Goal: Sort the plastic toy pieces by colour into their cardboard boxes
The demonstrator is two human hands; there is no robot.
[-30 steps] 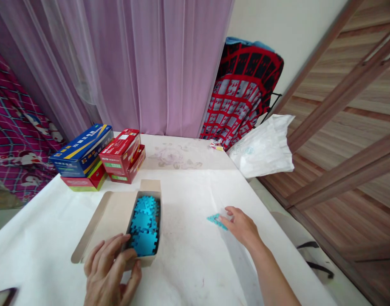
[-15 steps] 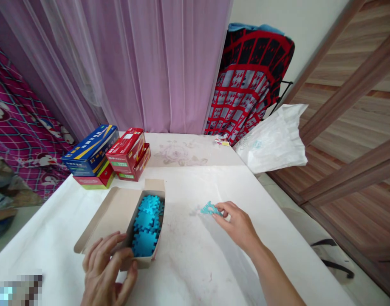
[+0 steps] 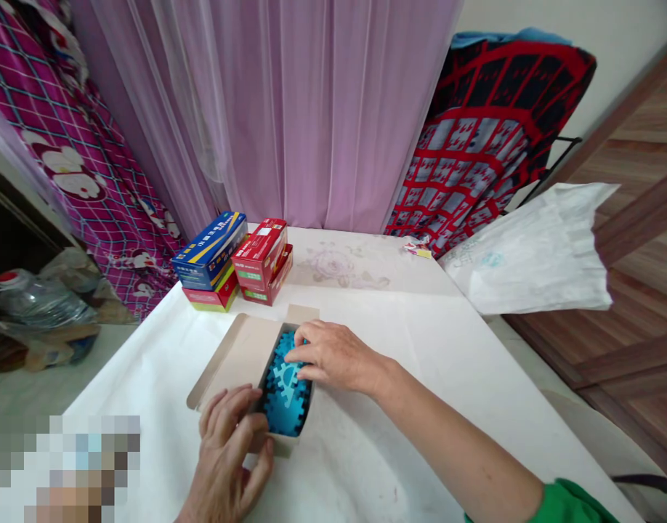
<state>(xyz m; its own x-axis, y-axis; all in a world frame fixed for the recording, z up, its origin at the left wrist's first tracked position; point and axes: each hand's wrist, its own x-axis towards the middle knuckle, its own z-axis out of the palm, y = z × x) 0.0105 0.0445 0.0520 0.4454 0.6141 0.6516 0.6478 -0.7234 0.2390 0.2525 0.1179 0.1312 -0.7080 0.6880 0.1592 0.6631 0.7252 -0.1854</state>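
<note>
An open cardboard box (image 3: pixel 283 444) stands on the table, its lid flap folded out to the left. Inside lie several blue toothed plastic building pieces (image 3: pixel 285 420). My left hand (image 3: pixel 229 443) grips the near left corner of the box, thumb at the front wall and fingers over the side. Above the box, my right hand (image 3: pixel 338 356) pinches a lighter blue toothed building piece (image 3: pixel 283 385) at its right edge. This piece has a curved cut-out and sits over the darker ones. Whether it rests on them I cannot tell.
Stacked red boxes (image 3: pixel 260 250) and a blue box (image 3: pixel 209 250) on a red-and-green one stand at the back left of the white table (image 3: pixel 366 436). A crumpled wrapper (image 3: pixel 419 248) lies at the far edge. A white bag (image 3: pixel 540 254) is at the right edge.
My right hand has moved left from over the bare table to the box, bringing the light blue piece over the other pieces. My left hand stays at the box corner. The view has shifted left.
</note>
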